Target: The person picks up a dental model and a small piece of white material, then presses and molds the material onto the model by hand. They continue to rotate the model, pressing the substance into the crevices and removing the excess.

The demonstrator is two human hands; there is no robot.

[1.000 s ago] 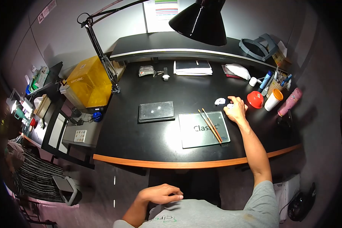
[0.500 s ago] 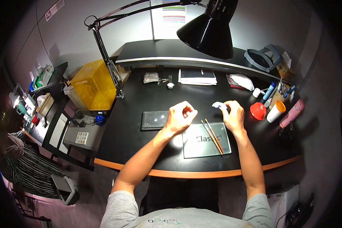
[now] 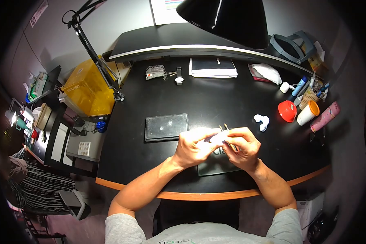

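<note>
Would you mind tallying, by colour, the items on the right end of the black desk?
Red: 1, round red plastic lid
White: 1, crumpled white lump
Orange-topped: 1, white cup with orange lid
Pink: 1, pink patterned bottle
Total: 4

Both bare forearms reach forward and angle inward, so the hands meet in front of the body. The left hand [image 3: 193, 147] curls, fingers [image 3: 205, 136] pinched toward the right hand [image 3: 240, 147], whose fingers [image 3: 236, 132] bend back to meet them, fingertips touching.
</note>
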